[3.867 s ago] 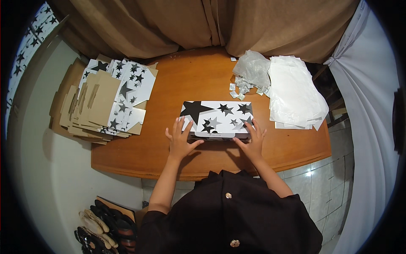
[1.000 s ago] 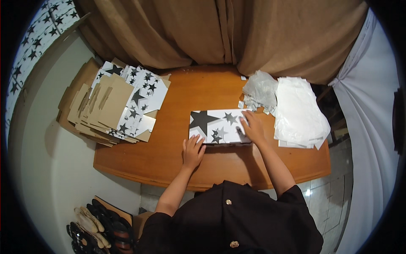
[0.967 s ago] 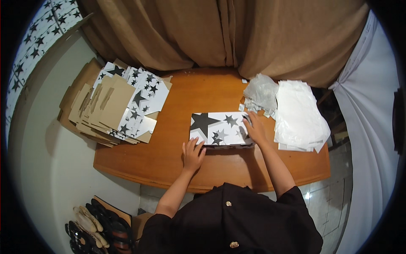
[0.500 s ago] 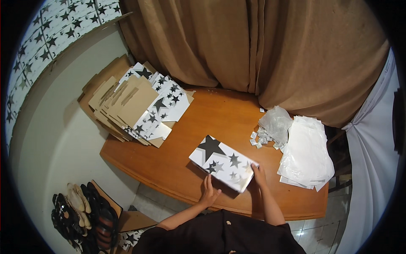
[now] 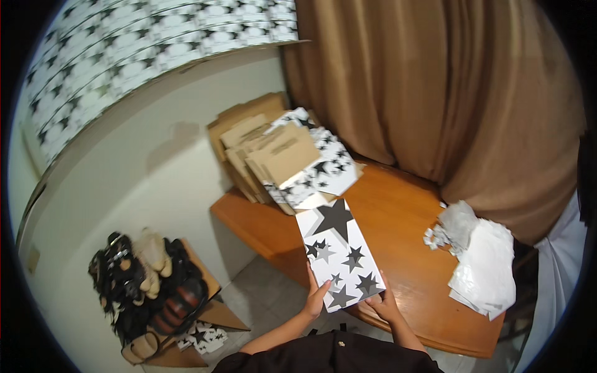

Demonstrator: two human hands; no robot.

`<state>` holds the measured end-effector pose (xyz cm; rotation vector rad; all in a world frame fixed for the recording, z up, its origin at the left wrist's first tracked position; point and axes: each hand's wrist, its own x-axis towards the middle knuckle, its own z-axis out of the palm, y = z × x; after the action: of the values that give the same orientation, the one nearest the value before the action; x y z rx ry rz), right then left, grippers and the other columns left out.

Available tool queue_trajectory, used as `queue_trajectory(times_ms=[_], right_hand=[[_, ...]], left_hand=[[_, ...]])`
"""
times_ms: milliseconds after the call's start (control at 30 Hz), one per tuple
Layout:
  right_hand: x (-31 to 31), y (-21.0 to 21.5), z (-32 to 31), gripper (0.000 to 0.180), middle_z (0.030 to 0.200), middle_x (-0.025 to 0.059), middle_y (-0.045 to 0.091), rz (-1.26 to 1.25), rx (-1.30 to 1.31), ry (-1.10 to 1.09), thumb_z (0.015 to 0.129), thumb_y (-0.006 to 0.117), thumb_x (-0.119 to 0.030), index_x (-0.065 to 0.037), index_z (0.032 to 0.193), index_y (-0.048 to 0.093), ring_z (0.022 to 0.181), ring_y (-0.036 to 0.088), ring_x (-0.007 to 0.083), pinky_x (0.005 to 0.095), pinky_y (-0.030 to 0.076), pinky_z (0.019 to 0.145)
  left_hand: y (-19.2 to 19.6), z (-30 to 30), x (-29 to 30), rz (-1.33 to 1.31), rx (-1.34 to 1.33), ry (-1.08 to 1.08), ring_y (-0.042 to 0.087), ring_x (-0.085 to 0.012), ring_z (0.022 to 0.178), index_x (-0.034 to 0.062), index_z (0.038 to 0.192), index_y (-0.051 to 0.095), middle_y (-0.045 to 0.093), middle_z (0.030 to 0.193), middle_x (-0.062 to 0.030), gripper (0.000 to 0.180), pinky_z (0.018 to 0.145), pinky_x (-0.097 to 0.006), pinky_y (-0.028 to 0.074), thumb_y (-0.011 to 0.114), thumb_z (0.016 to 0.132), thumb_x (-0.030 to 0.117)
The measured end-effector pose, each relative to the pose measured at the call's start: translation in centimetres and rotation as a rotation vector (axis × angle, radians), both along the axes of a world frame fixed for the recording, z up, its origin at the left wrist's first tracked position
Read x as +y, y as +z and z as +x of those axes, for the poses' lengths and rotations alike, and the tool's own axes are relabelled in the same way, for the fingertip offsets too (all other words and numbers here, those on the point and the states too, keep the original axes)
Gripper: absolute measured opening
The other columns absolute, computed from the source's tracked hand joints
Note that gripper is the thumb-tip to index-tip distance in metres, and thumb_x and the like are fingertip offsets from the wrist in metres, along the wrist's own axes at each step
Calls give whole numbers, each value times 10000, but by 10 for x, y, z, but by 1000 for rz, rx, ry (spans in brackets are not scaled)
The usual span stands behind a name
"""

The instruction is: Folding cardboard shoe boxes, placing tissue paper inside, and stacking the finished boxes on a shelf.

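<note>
A closed white shoe box (image 5: 339,256) printed with black and grey stars is held in front of me, its lid facing up. On its left side, my left hand (image 5: 316,299) grips the near end with the thumb on top. My right hand (image 5: 384,303) grips the near right corner, the fingers partly hidden under the box. Beyond the box's far end, a pile of unfolded star-printed cardboard boxes (image 5: 289,152) leans at the back left of the wooden table (image 5: 398,248).
White paper sheets (image 5: 488,267) are stacked at the table's right, beside a clear plastic bag (image 5: 459,225) and small white packets (image 5: 435,237). Several shoes (image 5: 146,267) fill an open carton at lower left. Star-printed boxes (image 5: 155,37) line the upper left. A brown curtain (image 5: 497,112) hangs behind.
The shoe box has been raised off the table and turned, its far end now pointing toward the cardboard pile. Both hands moved with it. The view has swung left.
</note>
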<state>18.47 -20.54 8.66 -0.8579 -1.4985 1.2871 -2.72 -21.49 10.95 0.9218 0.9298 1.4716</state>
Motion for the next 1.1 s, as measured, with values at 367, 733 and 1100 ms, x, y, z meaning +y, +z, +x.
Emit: queue_trajectory(times_ms=[367, 733, 1100], right_hand=[[-63, 52, -181, 893, 1446, 233, 180, 563, 199, 344, 721, 734, -83, -184, 1409, 173, 1320, 268, 359, 464, 276, 1038], [-172, 141, -314, 641, 1324, 221, 287, 721, 528, 517, 705, 782, -206, -159, 1192, 368, 1250, 343, 375, 468, 315, 1006], [-194, 223, -417, 639, 1329, 252, 325, 942, 671, 567, 703, 776, -202, -119, 1207, 393, 1215, 390, 378, 450, 350, 976]], left_hand=[[111, -151, -167, 283, 159, 418, 55, -196, 1386, 18, 1439, -76, -2, 1516, -104, 773, 1099, -304, 75, 434, 858, 36], [175, -212, -332, 450, 311, 620, 102, -230, 1384, 64, 1434, -139, -4, 1511, -115, 1069, 1098, -355, 114, 647, 756, 318], [174, -295, -393, -56, 651, 920, 339, -314, 1266, 9, 1369, -229, 261, 1393, -195, 1383, 1060, -391, 262, 871, 559, 219]])
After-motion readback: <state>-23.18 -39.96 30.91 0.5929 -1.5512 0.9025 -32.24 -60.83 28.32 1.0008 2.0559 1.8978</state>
